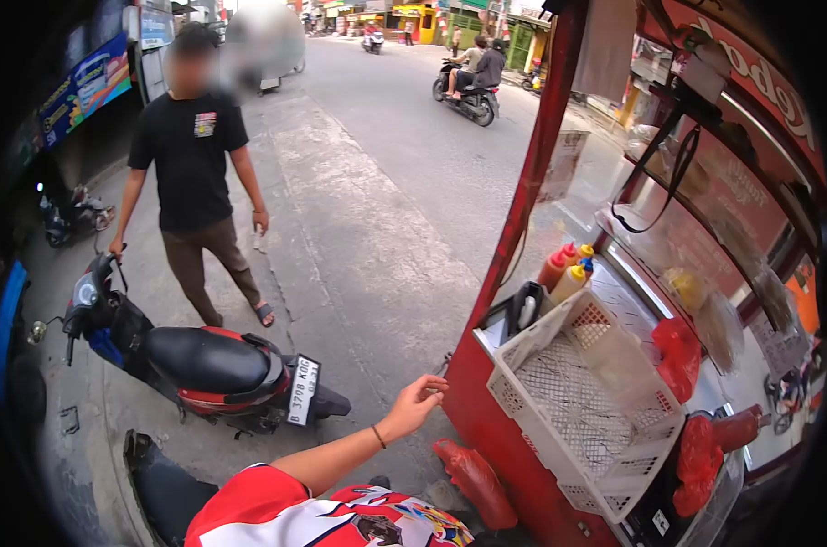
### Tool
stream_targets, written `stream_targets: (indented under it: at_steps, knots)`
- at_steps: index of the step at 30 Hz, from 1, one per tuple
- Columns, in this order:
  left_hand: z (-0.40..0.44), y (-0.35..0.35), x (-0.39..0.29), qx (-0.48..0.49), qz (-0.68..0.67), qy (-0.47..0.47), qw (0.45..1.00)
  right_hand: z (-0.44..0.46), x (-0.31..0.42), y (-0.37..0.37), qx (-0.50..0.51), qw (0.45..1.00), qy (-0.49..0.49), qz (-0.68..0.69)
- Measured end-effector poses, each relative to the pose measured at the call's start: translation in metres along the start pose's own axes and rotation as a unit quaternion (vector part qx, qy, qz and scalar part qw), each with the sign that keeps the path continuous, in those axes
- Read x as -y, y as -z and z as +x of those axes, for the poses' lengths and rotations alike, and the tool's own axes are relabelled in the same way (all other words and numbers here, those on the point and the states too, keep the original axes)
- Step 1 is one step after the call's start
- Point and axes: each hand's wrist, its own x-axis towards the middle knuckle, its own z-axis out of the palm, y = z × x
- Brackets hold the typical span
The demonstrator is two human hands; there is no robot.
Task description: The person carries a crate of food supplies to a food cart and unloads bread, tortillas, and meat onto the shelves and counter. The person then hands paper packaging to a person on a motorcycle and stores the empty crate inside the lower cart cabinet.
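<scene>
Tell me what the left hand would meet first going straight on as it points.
The left hand would probably meet the cart's red panel first, by the corner of the white crate; depth is unclear, so it might reach the crate.

Crate [546, 444] sits on cart [516, 469]; scooter [208, 362] stands left.

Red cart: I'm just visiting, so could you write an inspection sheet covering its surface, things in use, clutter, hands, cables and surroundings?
Surface: cart top, largely covered by a white crate.
Things in use: crate, mesh-bottomed; bottles, red and yellow, stand beyond it.
Clutter: red bags beside the crate.
Hands: left hand in the air near the cart, fingers loosely bent, nothing seen in it; right hand not in view.
Cables: no power cable made out; a black strap hangs above.
Surroundings: street with traffic; a person holds a scooter's handlebar.
</scene>
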Motion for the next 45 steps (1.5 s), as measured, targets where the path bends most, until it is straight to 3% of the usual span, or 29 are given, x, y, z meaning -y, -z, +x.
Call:
stream_targets:
  at_steps: [5, 13, 24, 30, 32, 34, 36, 38, 39, 40, 41, 42, 45]
  knots:
    - [-0.005, -0.012, -0.003, -0.014, 0.038, -0.004, 0.999, -0.014, -0.002, 0.014, 0.008, 1.0, 0.009, 0.012]
    - [0.002, -0.043, -0.005, -0.019, -0.042, -0.01, 0.999, -0.034, -0.005, 0.037, 0.001, 0.999, 0.005, 0.033]
    - [0.009, -0.065, -0.019, -0.007, -0.022, -0.011, 1.0, -0.058, -0.011, 0.053, -0.033, 0.998, 0.0, 0.062]
    - [0.003, -0.058, -0.006, 0.005, -0.016, -0.016, 1.0, -0.104, -0.014, 0.085, -0.157, 0.979, 0.025, 0.13]
    - [0.002, -0.053, -0.002, 0.007, -0.022, -0.023, 0.999, -0.147, -0.019, 0.124, -0.26, 0.943, 0.073, 0.196]
    - [0.0, -0.048, -0.002, 0.004, -0.027, -0.015, 1.0, -0.216, -0.029, 0.184, -0.377, 0.87, 0.16, 0.276]
    - [-0.001, -0.044, -0.004, -0.001, -0.034, -0.024, 0.999, -0.323, -0.043, 0.261, -0.485, 0.739, 0.298, 0.361]
    - [-0.002, -0.041, -0.015, 0.006, -0.032, -0.039, 0.999, -0.44, -0.053, 0.316, -0.551, 0.57, 0.455, 0.406]
    - [0.0, -0.038, -0.016, 0.002, -0.033, -0.045, 0.998, -0.488, -0.059, 0.328, -0.551, 0.505, 0.524, 0.408]
    - [-0.001, -0.036, -0.019, -0.021, -0.012, -0.018, 1.0, -0.47, -0.033, 0.295, -0.594, 0.469, 0.53, 0.383]
    - [0.0, -0.032, -0.02, -0.015, 0.008, -0.014, 1.0, -0.499, -0.071, 0.301, -0.472, 0.601, 0.565, 0.309]
    - [0.001, -0.026, -0.017, -0.003, 0.008, -0.012, 1.0, -0.488, -0.055, 0.276, -0.536, 0.556, 0.557, 0.304]
    - [0.004, -0.024, -0.019, 0.008, 0.005, -0.008, 1.0, -0.458, -0.013, 0.21, -0.638, 0.498, 0.528, 0.259]
